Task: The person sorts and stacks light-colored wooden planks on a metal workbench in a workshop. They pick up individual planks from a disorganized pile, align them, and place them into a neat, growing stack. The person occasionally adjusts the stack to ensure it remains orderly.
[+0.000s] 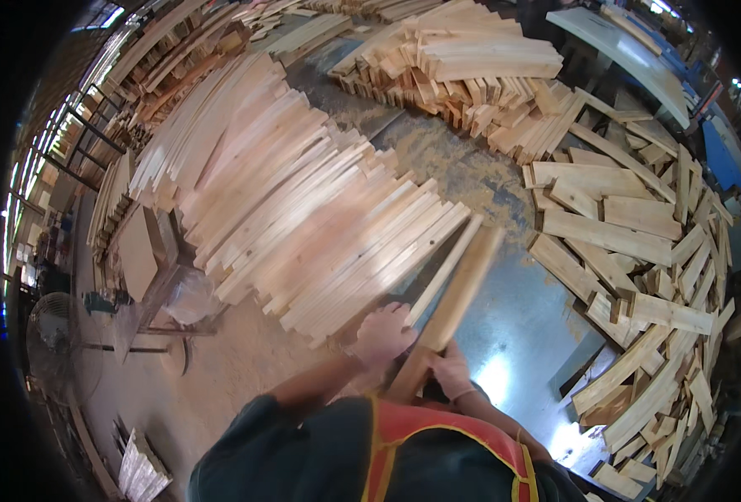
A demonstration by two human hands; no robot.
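Observation:
My right hand (452,372) is wrapped around the near part of a long, wide wooden plank (462,289), which slants away from my body. Just left of it runs a narrower wooden board (444,272), seen on its thin edge. The fingers of my left hand (385,335) are curled at that board's near end, close to the plank. Pale coverings, apparently gloves, are on both hands. Left of the two pieces lies a broad stack of planks (304,217), side by side with uneven ends. A dark gap separates the stack from the narrower board.
A jumbled heap of short wood offcuts (621,226) spreads along the right. Another plank pile (479,63) stands at the far side. Sawdust (454,159) covers part of the grey metal surface (504,309). A fan (53,326) and a cardboard sheet (142,251) are at left.

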